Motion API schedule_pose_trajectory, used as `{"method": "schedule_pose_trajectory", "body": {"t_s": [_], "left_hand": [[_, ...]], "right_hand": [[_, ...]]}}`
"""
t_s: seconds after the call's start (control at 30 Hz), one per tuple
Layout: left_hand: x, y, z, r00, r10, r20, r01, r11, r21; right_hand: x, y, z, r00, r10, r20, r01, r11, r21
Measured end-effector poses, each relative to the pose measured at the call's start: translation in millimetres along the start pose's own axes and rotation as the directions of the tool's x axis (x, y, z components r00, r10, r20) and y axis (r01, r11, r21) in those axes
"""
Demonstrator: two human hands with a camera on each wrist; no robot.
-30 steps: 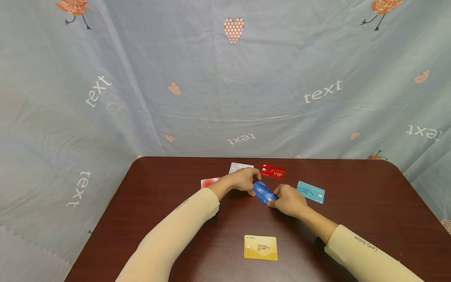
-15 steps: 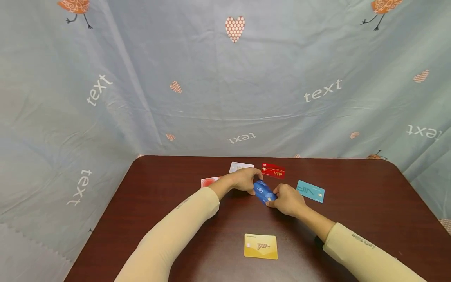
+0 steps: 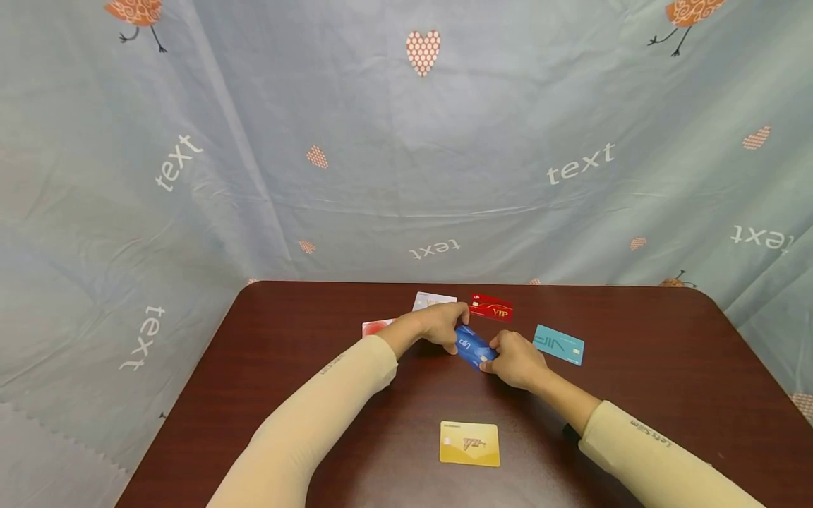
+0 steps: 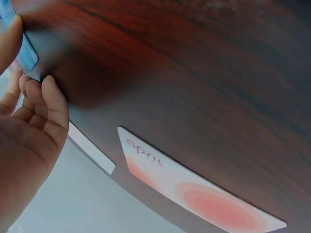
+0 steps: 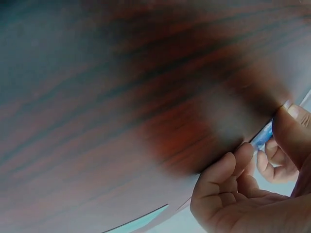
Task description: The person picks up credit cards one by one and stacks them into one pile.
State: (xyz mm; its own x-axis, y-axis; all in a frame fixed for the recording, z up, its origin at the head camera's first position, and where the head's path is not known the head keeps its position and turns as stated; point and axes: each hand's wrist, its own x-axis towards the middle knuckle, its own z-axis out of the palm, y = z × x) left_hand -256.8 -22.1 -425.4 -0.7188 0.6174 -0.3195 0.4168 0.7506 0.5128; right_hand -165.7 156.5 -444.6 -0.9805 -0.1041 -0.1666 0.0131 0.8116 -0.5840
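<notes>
A blue VIP card [image 3: 473,347] is held by both hands over the back middle of the table. The left hand [image 3: 438,324] pinches its far left end; in the left wrist view, the thumb lies on one edge of the blue card [image 4: 28,53]. At its near right end, thumb and fingers of the right hand [image 3: 517,361] pinch it; the right wrist view catches only a sliver of the blue card [image 5: 262,136]. Just behind the left hand lies a white card [image 3: 427,300], partly covered. A red VIP card [image 3: 492,308] lies behind the blue one.
A teal card [image 3: 559,345] lies right of the right hand. Nearer the front is a yellow card [image 3: 470,444]. The left arm partly hides a white card with coral circles [image 3: 376,327]. All lie on the dark brown table [image 3: 279,339], with a patterned curtain [image 3: 381,141] behind.
The right hand has shifted very slightly left, and the blue card's tilt has changed a little. Both hands still hold it. The other cards lie as before.
</notes>
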Motion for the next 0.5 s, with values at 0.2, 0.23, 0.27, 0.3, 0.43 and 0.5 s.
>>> {"method": "schedule_pose_trajectory", "body": {"t_s": [0.2,0.23,0.27,0.3,0.43,0.5], "left_hand": [[-4.0,-1.4,2.0,1.0,0.014,-0.021,-0.013,0.999,0.03],[-4.5,-1.7,2.3,1.0,0.015,-0.027,-0.015,0.999,0.03],[-4.8,-2.1,2.6,0.999,0.015,-0.031,-0.014,1.0,0.027],[-4.8,-2.5,2.9,0.999,0.016,-0.034,-0.015,0.999,0.031],[-4.7,-3.3,3.9,0.999,0.017,-0.039,-0.016,0.999,0.041],[-5.1,-3.3,4.2,0.999,0.018,-0.043,-0.017,0.999,0.039]], "right_hand": [[-0.5,0.8,0.2,1.0,-0.004,-0.003,0.004,1.0,0.014],[-0.3,0.8,0.2,1.0,-0.002,-0.002,0.002,1.0,0.017],[-0.1,0.7,0.1,1.0,0.002,0.0,-0.002,1.0,0.019],[0.1,0.4,0.1,1.0,0.004,0.001,-0.004,1.0,0.021],[0.2,-0.3,0.7,1.0,0.011,-0.002,-0.011,1.0,0.027],[0.0,-0.8,1.3,1.0,0.014,-0.007,-0.014,0.999,0.031]]}}
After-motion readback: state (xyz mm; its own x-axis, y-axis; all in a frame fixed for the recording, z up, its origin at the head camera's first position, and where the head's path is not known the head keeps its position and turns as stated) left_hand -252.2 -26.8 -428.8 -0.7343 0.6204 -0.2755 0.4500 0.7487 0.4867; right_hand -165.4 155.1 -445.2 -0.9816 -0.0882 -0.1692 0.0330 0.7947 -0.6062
